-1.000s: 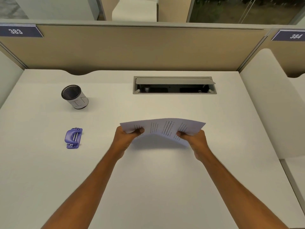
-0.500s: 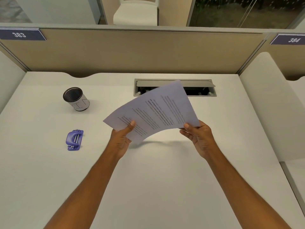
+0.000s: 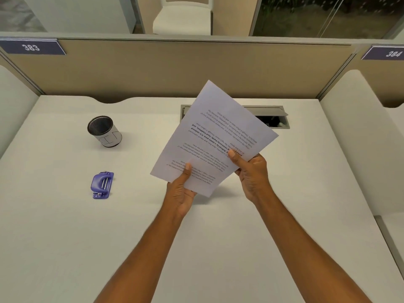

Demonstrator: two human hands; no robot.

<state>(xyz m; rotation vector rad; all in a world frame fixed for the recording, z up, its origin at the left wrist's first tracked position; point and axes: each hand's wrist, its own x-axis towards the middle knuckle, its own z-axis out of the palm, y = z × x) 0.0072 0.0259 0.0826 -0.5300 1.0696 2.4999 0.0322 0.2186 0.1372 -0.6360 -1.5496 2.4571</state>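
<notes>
A few printed white sheets of paper (image 3: 216, 132) are held up above the white desk (image 3: 65, 237), tilted steeply with the text upside down to me. My left hand (image 3: 181, 191) pinches the lower left edge, thumb on the printed face. My right hand (image 3: 251, 173) pinches the lower right edge, thumb on top as well. The sheets are fanned slightly apart at the bottom. A purple hole punch (image 3: 102, 185) lies on the desk to the left of my hands.
A black mesh pen cup (image 3: 104, 131) stands at the left rear. An open cable hatch (image 3: 273, 119) sits in the desk behind the paper, partly hidden by it. Beige partition walls close the back and both sides; a white chair stands beyond.
The paper has risen from nearly flat and low over the desk to a steep upright tilt, turning clockwise. Both hands lifted and moved closer together.
</notes>
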